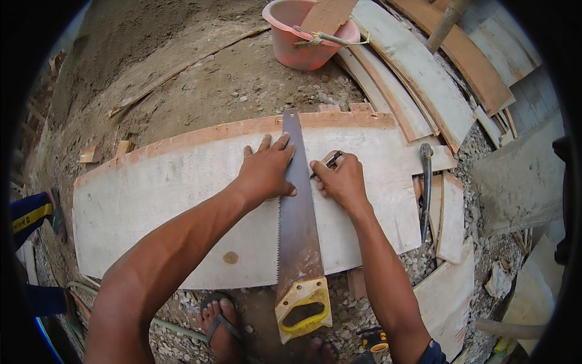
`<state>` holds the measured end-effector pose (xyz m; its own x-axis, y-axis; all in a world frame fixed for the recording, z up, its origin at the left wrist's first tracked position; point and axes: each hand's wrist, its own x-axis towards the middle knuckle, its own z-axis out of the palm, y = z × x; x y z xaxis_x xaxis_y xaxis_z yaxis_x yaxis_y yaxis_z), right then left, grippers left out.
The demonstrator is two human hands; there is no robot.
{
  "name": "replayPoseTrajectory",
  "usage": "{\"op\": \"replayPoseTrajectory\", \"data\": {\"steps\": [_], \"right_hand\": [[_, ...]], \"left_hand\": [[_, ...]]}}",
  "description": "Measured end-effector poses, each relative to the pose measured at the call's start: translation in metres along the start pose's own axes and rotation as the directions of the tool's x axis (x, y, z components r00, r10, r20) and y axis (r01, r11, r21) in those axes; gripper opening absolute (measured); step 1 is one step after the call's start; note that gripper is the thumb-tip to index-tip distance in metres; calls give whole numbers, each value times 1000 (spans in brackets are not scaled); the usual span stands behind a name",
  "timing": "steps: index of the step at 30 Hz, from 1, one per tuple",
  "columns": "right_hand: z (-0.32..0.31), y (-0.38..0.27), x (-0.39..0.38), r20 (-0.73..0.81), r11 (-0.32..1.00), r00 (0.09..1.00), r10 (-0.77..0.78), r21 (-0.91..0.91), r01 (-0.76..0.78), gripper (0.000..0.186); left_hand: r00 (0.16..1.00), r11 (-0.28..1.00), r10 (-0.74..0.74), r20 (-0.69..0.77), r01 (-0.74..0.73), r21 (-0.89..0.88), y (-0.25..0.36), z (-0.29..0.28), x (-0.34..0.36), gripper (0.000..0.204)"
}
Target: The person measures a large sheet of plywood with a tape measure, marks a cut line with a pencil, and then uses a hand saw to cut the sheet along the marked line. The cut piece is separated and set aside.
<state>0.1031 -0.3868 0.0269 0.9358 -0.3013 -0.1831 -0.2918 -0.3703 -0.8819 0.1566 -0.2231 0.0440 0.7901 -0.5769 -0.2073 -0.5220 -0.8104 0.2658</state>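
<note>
A white curved plywood board [163, 212] with an orange-brown upper edge lies across the middle. A hand saw [294, 230] with a yellow handle lies flat across it, pointing away from me. My left hand [264, 170] rests spread on the board and against the saw blade's left edge, holding it with open fingers. My right hand [339, 182] grips a black pen [332, 159], its tip at the saw's straight right edge. A dark metal hammer or bar [425, 188] lies at the board's right end.
A pink bucket [303, 45] holding a wood offcut stands beyond the board. Curved panels [439, 97] are stacked at right on gravel, beside a concrete slab [515, 176]. Wooden blocks [90, 154] lie at left. Another person's legs [30, 215] show at the left edge. A yellow-black tool [379, 341] lies near my right forearm.
</note>
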Motion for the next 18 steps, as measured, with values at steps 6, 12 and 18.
{"op": "replayPoseTrajectory", "data": {"steps": [6, 12, 18], "right_hand": [[1, 27, -85, -69, 972, 976, -207, -126, 197, 25], [-16, 40, -138, 64, 982, 995, -74, -171, 84, 23], [-31, 39, -163, 184, 956, 983, -18, -286, 71, 21]], "left_hand": [[1000, 1000, 0, -1, 0, -13, -2, 2, -1, 97], [1000, 1000, -11, 16, 11, -10, 1, -2, -1, 97], [1000, 1000, -16, 23, 17, -18, 1, -2, -1, 97]]}}
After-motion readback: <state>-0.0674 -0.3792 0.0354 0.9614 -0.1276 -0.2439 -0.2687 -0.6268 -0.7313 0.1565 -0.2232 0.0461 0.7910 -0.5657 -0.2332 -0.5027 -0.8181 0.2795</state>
